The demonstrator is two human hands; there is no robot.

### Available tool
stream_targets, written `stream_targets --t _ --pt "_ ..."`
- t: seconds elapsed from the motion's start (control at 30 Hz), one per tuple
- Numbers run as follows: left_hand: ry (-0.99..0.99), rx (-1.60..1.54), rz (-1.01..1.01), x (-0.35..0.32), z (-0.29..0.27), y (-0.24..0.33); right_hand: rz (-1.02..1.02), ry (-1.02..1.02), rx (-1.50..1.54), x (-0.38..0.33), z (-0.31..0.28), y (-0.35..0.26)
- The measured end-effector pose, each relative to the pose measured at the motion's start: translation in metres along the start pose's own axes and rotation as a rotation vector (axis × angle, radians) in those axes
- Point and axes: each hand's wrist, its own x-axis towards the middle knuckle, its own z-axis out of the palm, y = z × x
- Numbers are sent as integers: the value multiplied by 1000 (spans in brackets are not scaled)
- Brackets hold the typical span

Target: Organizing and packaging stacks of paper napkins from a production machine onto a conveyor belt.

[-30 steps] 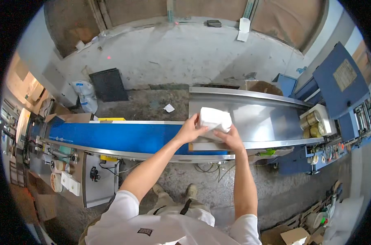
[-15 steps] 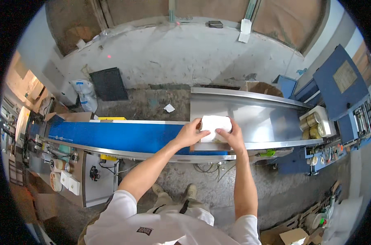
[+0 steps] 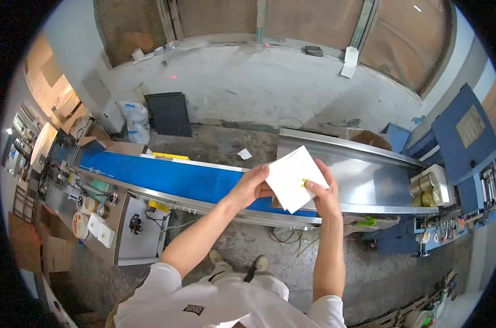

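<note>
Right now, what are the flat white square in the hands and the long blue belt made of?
The flat white square packet looks like matte paper or thin card: thin, with crisp corners. The long blue belt looks like smooth rubbery plastic, evenly coloured with a dull sheen. Both are guesses from looks alone.

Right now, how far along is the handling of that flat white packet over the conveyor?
Done: the flat white packet is lifted off the blue conveyor belt. In hand: left hand and right hand grip its edges, tilted. Left: it is set down nowhere yet; the steel chute beside it lies bare.
</note>
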Motion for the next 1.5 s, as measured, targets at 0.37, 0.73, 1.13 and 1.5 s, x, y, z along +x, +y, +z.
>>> stream_targets --t 0.37,0.73,1.13,1.5 --pt "-71 553 99 1 30 9 -121 -88 -180 4 -14 9" --pt "181 830 331 98 -7 -80 76 -62 -331 51 -84 63" --pt "126 881 194 106 -24 -87 204 -115 -569 69 -95 65" --pt "95 182 -59 13 3 -25 77 -108 -139 13 -24 20"
